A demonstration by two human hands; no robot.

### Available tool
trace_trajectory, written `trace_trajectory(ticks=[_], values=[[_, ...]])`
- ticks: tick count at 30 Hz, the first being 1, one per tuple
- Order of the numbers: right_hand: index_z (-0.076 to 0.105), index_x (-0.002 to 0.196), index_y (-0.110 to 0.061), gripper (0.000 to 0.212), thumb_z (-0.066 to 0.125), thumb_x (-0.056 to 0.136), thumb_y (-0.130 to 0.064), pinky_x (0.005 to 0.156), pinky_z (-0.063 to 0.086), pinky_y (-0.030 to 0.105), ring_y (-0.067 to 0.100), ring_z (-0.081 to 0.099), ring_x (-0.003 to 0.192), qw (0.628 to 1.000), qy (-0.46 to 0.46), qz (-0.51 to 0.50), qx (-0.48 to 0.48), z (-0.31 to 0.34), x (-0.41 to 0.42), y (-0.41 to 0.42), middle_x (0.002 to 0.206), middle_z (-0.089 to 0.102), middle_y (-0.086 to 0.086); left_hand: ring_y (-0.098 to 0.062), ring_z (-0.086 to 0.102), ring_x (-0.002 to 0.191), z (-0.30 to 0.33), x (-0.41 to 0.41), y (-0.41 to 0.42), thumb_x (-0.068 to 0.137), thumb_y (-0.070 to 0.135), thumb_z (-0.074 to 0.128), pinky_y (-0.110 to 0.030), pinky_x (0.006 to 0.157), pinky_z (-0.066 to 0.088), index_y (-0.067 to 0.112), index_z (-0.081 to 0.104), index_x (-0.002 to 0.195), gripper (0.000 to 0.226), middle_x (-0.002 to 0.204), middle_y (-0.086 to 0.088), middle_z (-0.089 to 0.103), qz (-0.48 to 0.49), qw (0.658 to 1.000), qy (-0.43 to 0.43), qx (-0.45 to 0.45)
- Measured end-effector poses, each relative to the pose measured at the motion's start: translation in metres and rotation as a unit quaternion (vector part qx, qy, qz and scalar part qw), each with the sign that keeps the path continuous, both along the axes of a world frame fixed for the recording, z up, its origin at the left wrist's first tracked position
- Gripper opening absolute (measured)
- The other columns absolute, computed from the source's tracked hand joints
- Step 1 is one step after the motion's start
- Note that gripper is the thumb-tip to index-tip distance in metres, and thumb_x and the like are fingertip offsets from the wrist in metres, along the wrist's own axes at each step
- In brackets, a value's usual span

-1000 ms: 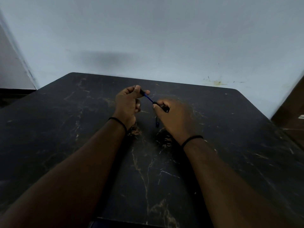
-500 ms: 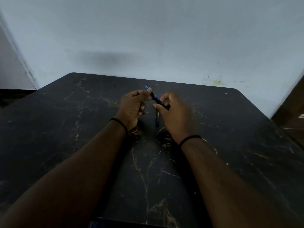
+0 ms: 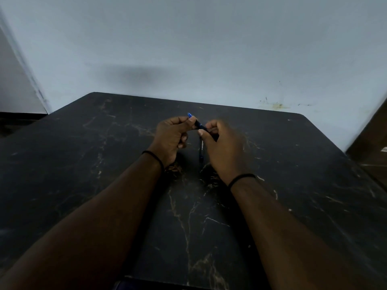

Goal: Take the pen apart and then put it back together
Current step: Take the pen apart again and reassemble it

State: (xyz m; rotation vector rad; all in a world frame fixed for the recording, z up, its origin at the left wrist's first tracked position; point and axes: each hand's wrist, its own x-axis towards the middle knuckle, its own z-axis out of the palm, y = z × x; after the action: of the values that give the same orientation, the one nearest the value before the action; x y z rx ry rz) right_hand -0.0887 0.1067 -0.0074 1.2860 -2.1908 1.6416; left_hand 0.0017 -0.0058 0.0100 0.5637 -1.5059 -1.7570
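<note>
A thin dark pen part (image 3: 200, 126) with a blue end sticking up past my left thumb is held between both hands above the table. My left hand (image 3: 171, 137) pinches its upper end. My right hand (image 3: 222, 147) grips its lower end, which is hidden in the fingers. A second dark pen piece (image 3: 201, 150) with pale lettering lies on the black marble-patterned table (image 3: 104, 164), between my wrists and just below the hands.
The table's far edge meets a pale wall (image 3: 209, 49). A dark wooden piece of furniture (image 3: 372, 147) stands off the right side. Both forearms stretch over the table's near half.
The hands have come closer together and the exposed length of pen part between them has shortened. Its blue end now pokes out above my left thumb.
</note>
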Motion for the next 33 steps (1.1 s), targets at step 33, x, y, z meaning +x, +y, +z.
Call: trace_trajectory(ticks=[33], values=[[0.052, 0.072, -0.022, 0.035, 0.047, 0.103, -0.038, 0.057, 0.034, 0.030, 0.013, 0.051, 0.062, 0.996, -0.003, -0.019, 0.083, 0.0035, 0.0016, -0.0007, 0.065, 0.050, -0.005, -0.005, 0.037, 0.042, -0.0012, 0.0006, -0.0028, 0.097, 0.014, 0.060, -0.017, 0.036, 0.028, 0.009, 0.072, 0.096, 0.013, 0.091, -0.006, 0.075, -0.008, 1.000, 0.009, -0.002]])
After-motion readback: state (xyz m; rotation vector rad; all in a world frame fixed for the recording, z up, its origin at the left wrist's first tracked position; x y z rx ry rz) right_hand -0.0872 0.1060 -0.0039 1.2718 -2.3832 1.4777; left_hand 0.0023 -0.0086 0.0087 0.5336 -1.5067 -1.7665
